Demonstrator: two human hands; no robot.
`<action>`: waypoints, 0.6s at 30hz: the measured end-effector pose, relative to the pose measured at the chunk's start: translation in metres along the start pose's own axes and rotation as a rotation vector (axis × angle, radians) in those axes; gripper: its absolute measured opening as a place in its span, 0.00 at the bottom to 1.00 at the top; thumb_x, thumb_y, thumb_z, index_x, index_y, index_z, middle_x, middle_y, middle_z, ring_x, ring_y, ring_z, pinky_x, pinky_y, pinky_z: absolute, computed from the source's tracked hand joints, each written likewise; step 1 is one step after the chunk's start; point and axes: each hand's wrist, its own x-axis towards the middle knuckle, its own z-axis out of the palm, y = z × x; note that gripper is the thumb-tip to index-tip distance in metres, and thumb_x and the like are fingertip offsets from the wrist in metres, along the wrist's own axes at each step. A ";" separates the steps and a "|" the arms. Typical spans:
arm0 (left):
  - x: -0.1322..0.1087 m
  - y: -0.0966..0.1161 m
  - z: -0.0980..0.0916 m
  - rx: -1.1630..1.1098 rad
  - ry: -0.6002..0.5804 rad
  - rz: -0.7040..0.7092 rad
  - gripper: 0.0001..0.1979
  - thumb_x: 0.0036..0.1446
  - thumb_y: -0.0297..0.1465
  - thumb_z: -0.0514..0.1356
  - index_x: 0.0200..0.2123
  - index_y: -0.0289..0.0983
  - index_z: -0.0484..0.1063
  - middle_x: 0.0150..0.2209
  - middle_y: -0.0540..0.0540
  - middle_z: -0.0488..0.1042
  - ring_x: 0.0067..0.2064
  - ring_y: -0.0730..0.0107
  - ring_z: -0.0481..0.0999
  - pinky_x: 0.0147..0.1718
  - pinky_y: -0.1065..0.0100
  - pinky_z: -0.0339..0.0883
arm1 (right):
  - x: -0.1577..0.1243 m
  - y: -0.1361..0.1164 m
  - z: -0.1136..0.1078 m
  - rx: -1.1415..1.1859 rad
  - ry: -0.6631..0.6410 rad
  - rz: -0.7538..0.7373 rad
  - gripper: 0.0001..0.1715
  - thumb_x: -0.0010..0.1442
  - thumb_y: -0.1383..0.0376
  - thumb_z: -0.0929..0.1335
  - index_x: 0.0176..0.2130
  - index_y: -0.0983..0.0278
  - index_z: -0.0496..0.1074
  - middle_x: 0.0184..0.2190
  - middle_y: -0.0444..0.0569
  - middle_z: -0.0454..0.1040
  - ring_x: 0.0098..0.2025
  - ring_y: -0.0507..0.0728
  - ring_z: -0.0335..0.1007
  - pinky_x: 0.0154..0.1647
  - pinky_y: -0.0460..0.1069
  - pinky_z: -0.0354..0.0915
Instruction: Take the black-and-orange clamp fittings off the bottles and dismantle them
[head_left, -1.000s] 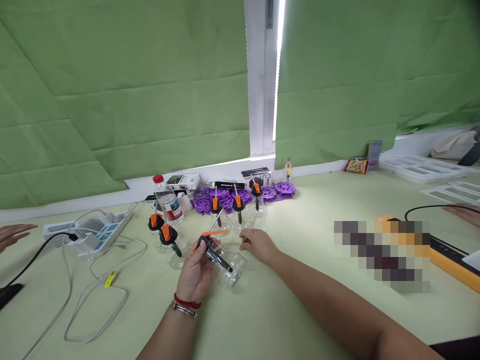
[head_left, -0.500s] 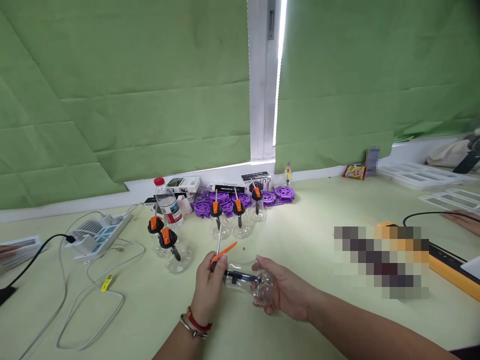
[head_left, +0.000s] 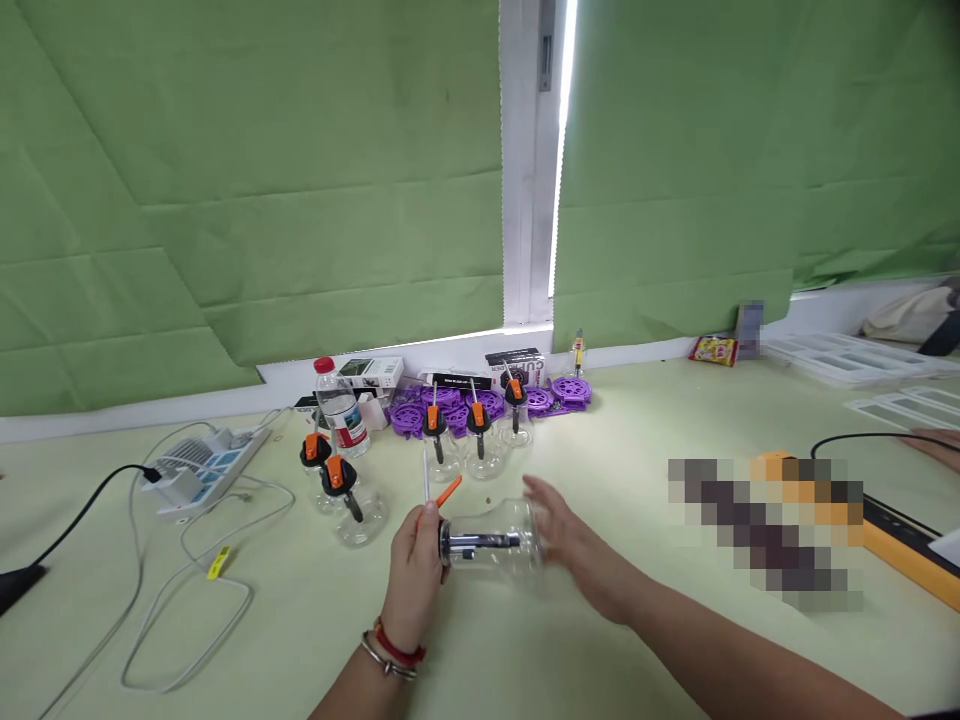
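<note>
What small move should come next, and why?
Perhaps curl the right hand around the clear bottle: it's held sideways, the left hand has only one end, and the right, blurred, looks open beside the other.

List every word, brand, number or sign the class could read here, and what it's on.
"CUP": box below the window post; its other letters are unclear.
Black package: white lettering, too small.
Bottle label: too blurred.
Yellow cable tag: too small.
Snack packet: too blurred.
</note>
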 end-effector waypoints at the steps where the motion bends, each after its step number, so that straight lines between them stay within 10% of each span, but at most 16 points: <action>1: 0.000 0.000 -0.001 0.030 0.015 0.042 0.21 0.55 0.49 0.52 0.21 0.38 0.60 0.16 0.56 0.57 0.17 0.77 0.58 0.15 0.74 0.53 | -0.001 -0.002 0.001 0.087 -0.040 0.106 0.42 0.55 0.39 0.58 0.61 0.57 0.50 0.51 0.60 0.65 0.47 0.64 0.69 0.41 0.61 0.68; 7: -0.002 0.003 -0.001 0.000 -0.004 -0.025 0.21 0.57 0.48 0.50 0.22 0.38 0.60 0.16 0.56 0.58 0.17 0.77 0.58 0.15 0.74 0.53 | -0.007 -0.011 -0.002 -0.168 -0.045 -0.300 0.43 0.45 0.49 0.72 0.58 0.54 0.60 0.58 0.57 0.58 0.62 0.66 0.50 0.59 0.62 0.53; 13: -0.001 0.001 -0.004 0.130 0.050 0.110 0.19 0.58 0.46 0.51 0.24 0.38 0.62 0.18 0.55 0.58 0.19 0.77 0.59 0.18 0.74 0.55 | -0.002 -0.005 0.008 0.277 -0.177 0.248 0.37 0.58 0.42 0.56 0.60 0.56 0.50 0.49 0.59 0.66 0.42 0.62 0.72 0.32 0.58 0.70; 18: 0.001 0.002 -0.005 0.055 0.015 0.011 0.20 0.58 0.48 0.49 0.22 0.39 0.60 0.16 0.55 0.58 0.18 0.75 0.57 0.17 0.73 0.53 | -0.005 -0.005 -0.007 -0.176 -0.074 -0.307 0.27 0.52 0.56 0.69 0.52 0.52 0.65 0.56 0.53 0.62 0.60 0.64 0.54 0.58 0.62 0.55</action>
